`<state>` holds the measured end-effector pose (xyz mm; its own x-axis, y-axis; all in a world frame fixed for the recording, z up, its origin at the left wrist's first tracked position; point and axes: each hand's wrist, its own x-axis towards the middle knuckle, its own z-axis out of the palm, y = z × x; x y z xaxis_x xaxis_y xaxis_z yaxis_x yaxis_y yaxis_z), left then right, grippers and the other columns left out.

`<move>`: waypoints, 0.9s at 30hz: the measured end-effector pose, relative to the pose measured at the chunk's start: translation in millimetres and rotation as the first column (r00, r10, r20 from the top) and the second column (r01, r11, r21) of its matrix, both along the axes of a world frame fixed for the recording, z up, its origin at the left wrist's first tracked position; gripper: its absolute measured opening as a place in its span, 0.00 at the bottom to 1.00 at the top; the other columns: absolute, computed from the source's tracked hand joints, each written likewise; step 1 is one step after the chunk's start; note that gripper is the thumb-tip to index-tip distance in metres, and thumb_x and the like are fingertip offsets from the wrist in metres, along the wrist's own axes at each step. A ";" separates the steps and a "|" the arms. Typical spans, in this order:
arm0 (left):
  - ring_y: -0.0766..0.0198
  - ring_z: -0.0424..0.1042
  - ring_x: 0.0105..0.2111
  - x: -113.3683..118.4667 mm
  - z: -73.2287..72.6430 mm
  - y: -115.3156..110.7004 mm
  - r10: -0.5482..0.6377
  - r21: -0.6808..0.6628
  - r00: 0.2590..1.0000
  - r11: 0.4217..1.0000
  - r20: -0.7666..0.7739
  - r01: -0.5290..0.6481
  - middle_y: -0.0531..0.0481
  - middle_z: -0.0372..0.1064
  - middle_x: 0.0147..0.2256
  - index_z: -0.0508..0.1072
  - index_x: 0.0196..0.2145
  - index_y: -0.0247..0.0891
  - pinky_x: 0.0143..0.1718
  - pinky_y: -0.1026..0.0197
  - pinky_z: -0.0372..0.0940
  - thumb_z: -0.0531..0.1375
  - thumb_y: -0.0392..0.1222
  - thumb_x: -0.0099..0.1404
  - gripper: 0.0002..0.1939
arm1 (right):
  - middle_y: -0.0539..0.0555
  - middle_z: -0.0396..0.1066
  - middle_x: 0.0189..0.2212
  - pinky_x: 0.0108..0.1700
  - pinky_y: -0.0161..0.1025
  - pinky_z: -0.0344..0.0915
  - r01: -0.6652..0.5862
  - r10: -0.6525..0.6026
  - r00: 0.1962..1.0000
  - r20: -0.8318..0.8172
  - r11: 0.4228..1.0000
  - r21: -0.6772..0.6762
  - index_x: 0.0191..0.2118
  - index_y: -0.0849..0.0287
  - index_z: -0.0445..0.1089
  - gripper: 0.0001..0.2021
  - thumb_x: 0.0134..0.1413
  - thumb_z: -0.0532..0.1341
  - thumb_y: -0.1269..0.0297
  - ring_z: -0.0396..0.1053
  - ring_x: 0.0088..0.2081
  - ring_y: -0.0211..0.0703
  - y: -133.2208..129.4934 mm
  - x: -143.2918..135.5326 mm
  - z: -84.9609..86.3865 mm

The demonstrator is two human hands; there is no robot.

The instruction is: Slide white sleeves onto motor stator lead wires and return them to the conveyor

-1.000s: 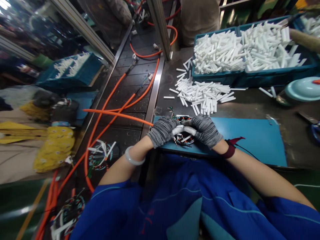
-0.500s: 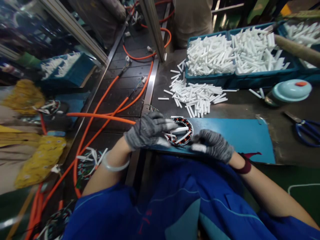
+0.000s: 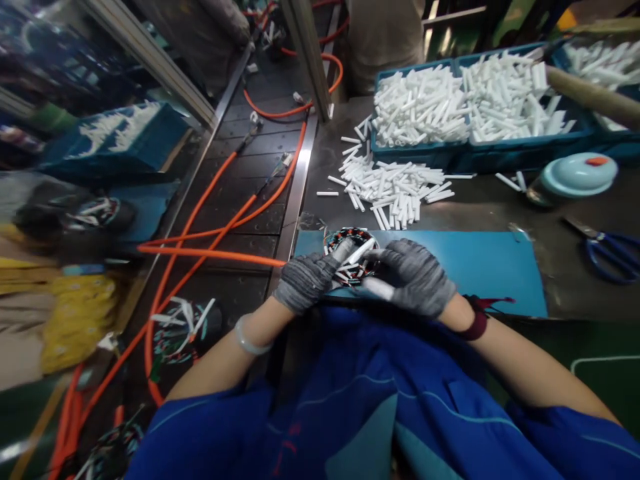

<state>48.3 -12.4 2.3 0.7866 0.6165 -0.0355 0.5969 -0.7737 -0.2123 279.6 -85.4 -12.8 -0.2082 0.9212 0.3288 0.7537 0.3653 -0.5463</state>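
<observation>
Now the right hand (image 3: 420,277), in its grey knit glove, is back at the work after standing clear of it half a second ago. Its thumb and forefinger stand apart at the right edge of the wound stator ring (image 3: 353,233); contact with the ring cannot be confirmed. The left hand (image 3: 309,279), lifted and spread half a second ago, is now lower, with fingers laid over the ring's lower-left side. Whether they clamp it cannot be told.

The ring lies near the left end of the blue mat (image 3: 480,267). White insulating sleeves (image 3: 361,252) lie across its opening, near the fingertips of both hands. In effect, two-handed handling appears to be resumed, with the sleeves and leads as the likely point of attention.

Just beyond the mat, the heap of loose white tubes (image 3: 400,190) is unchanged. Right of it stands a lidded jar (image 3: 580,175), with blue-handled scissors (image 3: 597,239) nearer. Farther back, the filled blue bins (image 3: 415,156) are likewise undisturbed.
</observation>
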 end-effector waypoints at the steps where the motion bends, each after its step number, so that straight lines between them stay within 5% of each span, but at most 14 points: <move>1: 0.55 0.75 0.27 1.1 2.4 -8.1 0.017 0.025 1.000 1.000 0.000 -0.017 0.42 0.74 0.27 0.64 0.68 0.36 0.27 0.60 0.62 0.55 0.57 0.73 0.33 | 0.61 0.75 0.34 0.41 0.48 0.65 0.049 -0.049 0.996 0.070 0.999 0.002 0.47 0.60 0.79 0.23 0.64 0.59 0.45 0.69 0.37 0.52 -0.6 -7.4 4.6; 5: 0.55 0.74 0.24 8.2 4.3 -33.9 0.079 0.068 0.997 0.995 0.009 -0.079 0.39 0.74 0.26 0.62 0.68 0.28 0.26 0.59 0.62 0.53 0.56 0.74 0.35 | 0.61 0.75 0.31 0.40 0.46 0.62 0.132 -0.139 0.957 0.254 0.990 0.041 0.42 0.58 0.80 0.20 0.70 0.54 0.51 0.69 0.36 0.51 -2.5 -25.9 8.8; 8: 0.53 0.76 0.28 20.9 4.2 -43.4 0.066 -0.023 0.997 0.998 0.029 -0.066 0.35 0.78 0.34 0.61 0.68 0.28 0.29 0.57 0.65 0.56 0.54 0.72 0.35 | 0.60 0.76 0.32 0.40 0.45 0.62 0.143 -0.144 0.961 0.234 0.990 0.023 0.43 0.57 0.80 0.20 0.71 0.53 0.52 0.69 0.36 0.49 -10.3 -13.8 4.4; 12: 0.49 0.79 0.32 43.6 9.6 -37.6 0.086 -0.199 0.996 0.976 -0.014 -0.088 0.36 0.79 0.37 0.58 0.70 0.30 0.31 0.57 0.66 0.59 0.57 0.68 0.41 | 0.57 0.76 0.33 0.41 0.43 0.65 -0.016 -0.034 0.985 -0.171 0.958 -0.285 0.39 0.58 0.78 0.23 0.69 0.53 0.46 0.69 0.35 0.44 -16.0 22.3 -8.8; 15: 0.47 0.80 0.33 57.0 13.0 -21.2 0.102 -0.323 0.992 0.939 -0.074 -0.121 0.39 0.80 0.36 0.54 0.72 0.31 0.33 0.55 0.68 0.62 0.61 0.63 0.48 | 0.50 0.72 0.27 0.36 0.38 0.65 -0.252 -0.093 0.830 -0.551 0.818 -0.517 0.31 0.59 0.73 0.24 0.64 0.58 0.41 0.65 0.30 0.38 -8.7 38.0 -22.9; 17: 0.46 0.80 0.36 62.7 11.4 -11.4 0.135 -0.352 0.990 0.926 -0.031 -0.138 0.39 0.80 0.40 0.54 0.72 0.33 0.37 0.54 0.69 0.63 0.63 0.62 0.50 | 0.48 0.69 0.24 0.33 0.37 0.63 -0.342 -0.157 0.744 -0.650 0.746 -0.571 0.28 0.59 0.69 0.25 0.61 0.60 0.39 0.62 0.27 0.36 -0.1 41.0 -29.0; 19: 0.47 0.80 0.37 65.8 6.8 -7.6 0.210 -0.318 0.976 0.931 0.062 -0.180 0.38 0.80 0.44 0.53 0.72 0.34 0.38 0.55 0.70 0.63 0.64 0.62 0.50 | 0.49 0.70 0.25 0.32 0.37 0.64 -0.331 -0.161 0.752 -0.639 0.747 -0.577 0.29 0.59 0.70 0.26 0.61 0.59 0.39 0.63 0.27 0.37 10.4 46.1 -28.8; 21: 0.48 0.80 0.37 66.0 1.6 -11.3 0.272 -0.256 0.946 0.941 0.177 -0.223 0.36 0.79 0.48 0.52 0.72 0.34 0.38 0.55 0.70 0.63 0.63 0.63 0.50 | 0.52 0.74 0.30 0.38 0.40 0.67 -0.128 -0.171 0.874 -0.455 0.821 -0.556 0.35 0.58 0.74 0.24 0.64 0.56 0.40 0.68 0.31 0.40 22.8 61.4 -22.4; 23: 0.47 0.80 0.42 63.0 -1.2 -20.6 0.261 -0.178 0.921 0.960 0.289 -0.216 0.33 0.75 0.54 0.52 0.72 0.34 0.41 0.54 0.71 0.64 0.61 0.64 0.49 | 0.56 0.77 0.39 0.49 0.44 0.69 0.269 -0.337 0.938 -0.081 0.856 -0.441 0.42 0.56 0.76 0.21 0.66 0.55 0.44 0.73 0.41 0.46 36.3 89.3 -13.6; 24: 0.46 0.79 0.47 60.6 -1.4 -26.1 0.217 -0.129 0.917 0.974 0.335 -0.183 0.31 0.72 0.57 0.54 0.72 0.34 0.44 0.53 0.71 0.64 0.60 0.64 0.47 | 0.58 0.78 0.43 0.54 0.46 0.67 0.517 -0.502 0.854 0.138 0.786 -0.339 0.46 0.55 0.76 0.21 0.66 0.55 0.46 0.73 0.45 0.49 42.9 106.5 -10.0; 27: 0.42 0.74 0.55 53.5 -0.6 -40.5 0.025 0.069 0.925 0.996 0.380 -0.055 0.32 0.68 0.62 0.65 0.67 0.40 0.51 0.46 0.69 0.63 0.55 0.68 0.34 | 0.74 0.69 0.58 0.62 0.63 0.58 0.794 -0.712 0.607 0.354 0.563 -0.230 0.54 0.68 0.73 0.22 0.66 0.55 0.56 0.65 0.60 0.67 60.4 156.2 -7.9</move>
